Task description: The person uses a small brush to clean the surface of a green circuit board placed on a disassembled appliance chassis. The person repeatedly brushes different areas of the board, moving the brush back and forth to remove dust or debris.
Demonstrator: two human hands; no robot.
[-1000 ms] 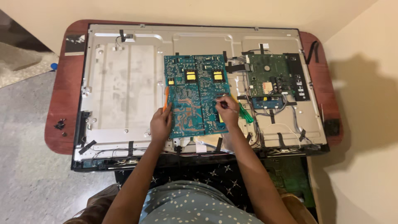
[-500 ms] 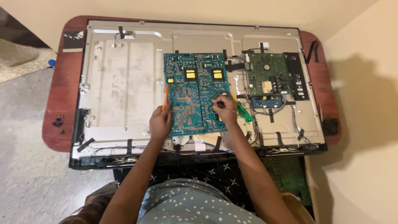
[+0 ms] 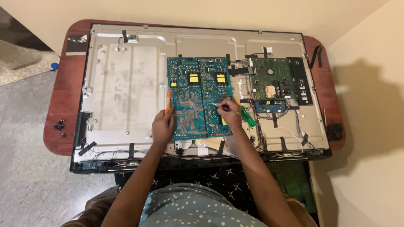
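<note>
Cream walls close off the far side and the right of the scene, and grey flooring shows on the left, around a reddish-brown table point(image 3: 63, 105) with rounded corners. From the head camera (the only view we have), we see a large flat screen point(image 3: 126, 84) lying face down on that table with its back cover off, so its silvery metal rear panel fills most of the tabletop.

Near the middle of the panel lies a teal circuit board point(image 3: 198, 96) bearing 2 yellow parts at its far end. To its right sits a smaller green circuit board point(image 3: 273, 82), with wires and strips of black tape around it.

Our left hand point(image 3: 162, 126) rests at the near left corner of the teal board, fingers curled around an orange tool point(image 3: 168, 98) that runs along the board's left edge. Our right hand point(image 3: 228, 113) is closed around a screwdriver with a green handle point(image 3: 247, 116); the handle sticks out to the right of the hand, and the shaft tip meets the teal board on its right half.

A few small dark screws point(image 3: 59, 126) lie on the table's left edge, well apart from both hands. A small blue object point(image 3: 54, 66) sits on the floor at the far left.
</note>
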